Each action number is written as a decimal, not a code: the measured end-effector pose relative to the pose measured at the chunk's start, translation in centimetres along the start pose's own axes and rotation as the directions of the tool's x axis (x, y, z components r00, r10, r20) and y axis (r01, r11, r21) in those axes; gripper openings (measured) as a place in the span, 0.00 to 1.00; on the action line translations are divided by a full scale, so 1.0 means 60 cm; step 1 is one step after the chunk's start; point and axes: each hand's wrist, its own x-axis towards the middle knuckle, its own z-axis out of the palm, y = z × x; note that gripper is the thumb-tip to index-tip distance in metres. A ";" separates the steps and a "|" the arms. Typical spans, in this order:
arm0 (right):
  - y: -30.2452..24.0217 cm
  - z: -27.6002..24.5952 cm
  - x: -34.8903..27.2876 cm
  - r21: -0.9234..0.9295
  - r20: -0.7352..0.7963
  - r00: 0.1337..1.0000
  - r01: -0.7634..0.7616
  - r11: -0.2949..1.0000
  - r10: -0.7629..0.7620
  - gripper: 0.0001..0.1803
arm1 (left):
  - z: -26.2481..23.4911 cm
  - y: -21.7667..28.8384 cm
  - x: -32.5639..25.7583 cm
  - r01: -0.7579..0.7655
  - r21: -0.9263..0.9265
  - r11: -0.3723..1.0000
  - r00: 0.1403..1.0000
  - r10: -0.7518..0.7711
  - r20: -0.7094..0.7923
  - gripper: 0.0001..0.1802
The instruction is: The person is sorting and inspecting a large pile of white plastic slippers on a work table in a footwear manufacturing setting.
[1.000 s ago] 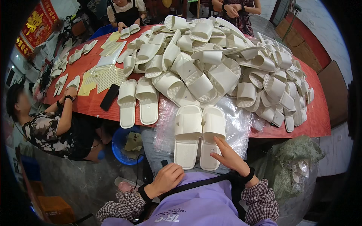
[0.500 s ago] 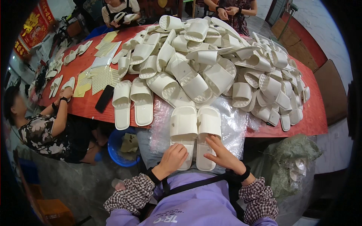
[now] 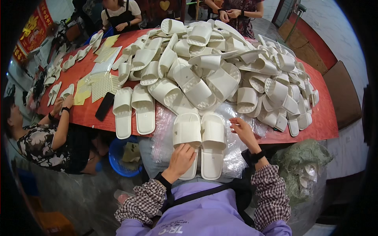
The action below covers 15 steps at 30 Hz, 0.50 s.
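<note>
On the near edge of the red counter (image 3: 323,129), seen from the head camera, a pair of white slippers (image 3: 200,141) lies side by side, toes pointing away from the person, resting on crinkled clear plastic bags (image 3: 236,157) that hang over the edge. Both slippers are plain, with broad closed straps and long flat heels. Behind them rises a big heap of white slippers (image 3: 220,67), tumbled at all angles and covering most of the counter. To the left, a second pair (image 3: 134,110) lies neatly aligned, with a dark phone (image 3: 104,106) just beside it and yellowish sheets (image 3: 98,84) farther back. Another person (image 3: 43,137) in a patterned top sits at the left edge, and two more stand at the far side. A blue bucket (image 3: 118,157) sits below the counter. The left hand (image 3: 182,157) lies flat, fingers loosely spread, on the heel of the left slipper. The right hand (image 3: 243,131) is open, fingertips touching the plastic just beside the right slipper, gripping nothing.
</note>
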 end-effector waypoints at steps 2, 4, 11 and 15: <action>0.010 0.018 0.025 0.036 -0.114 0.990 -0.074 0.997 0.078 0.12 | 0.001 0.001 0.000 0.015 -0.018 1.000 1.000 -0.015 -0.003 0.06; 0.012 0.033 0.048 0.020 -0.149 0.984 -0.092 0.996 0.094 0.13 | 0.002 0.001 -0.001 0.013 0.010 1.000 1.000 -0.013 0.009 0.06; 0.017 0.056 0.074 -0.354 -0.181 0.982 -0.017 0.935 -0.051 0.10 | 0.006 0.000 -0.001 0.004 0.027 1.000 1.000 -0.004 -0.002 0.06; 0.008 0.049 0.070 -0.249 -0.239 0.963 0.067 0.966 -0.128 0.09 | 0.003 0.004 -0.002 0.025 0.034 0.999 1.000 -0.025 0.008 0.06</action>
